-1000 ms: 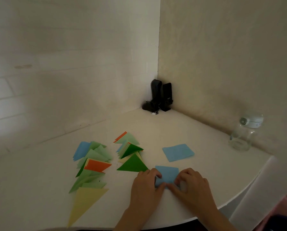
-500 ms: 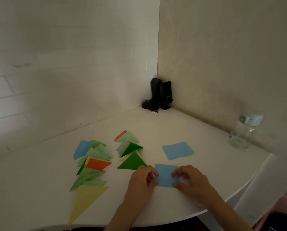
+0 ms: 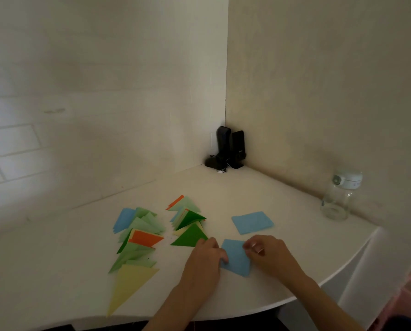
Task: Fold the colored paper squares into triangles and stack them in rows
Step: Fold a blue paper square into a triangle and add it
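I have the light blue paper square (image 3: pixel 236 257) lying flat on the white desk (image 3: pixel 295 254), near the front edge and between my two hands. My left hand (image 3: pixel 205 256) holds its left edge with curled fingers, though whether the thumb is under the sheet is hidden. My right hand (image 3: pixel 263 250) pinches its far right corner, fingertips together on the paper. The sheet sits turned like a diamond, one point towards me and one away, so the diagonal I judge I must fold along runs roughly from left to right between my grips. The right hand has the corner that would travel, so it is better placed to carry it across to the opposite point.

Just beyond, further right, lies a second light blue paper square (image 3: pixel 252 222), still unfolded. To the left are two rows of folded triangles: the nearer-left row (image 3: pixel 137 242) of green, orange and pale yellow pieces, and a shorter row (image 3: pixel 187 223) beside my left hand. A clear bottle with a white lid (image 3: pixel 339 195) stands far right by the wall, and black speakers (image 3: pixel 227 149) sit in the corner.
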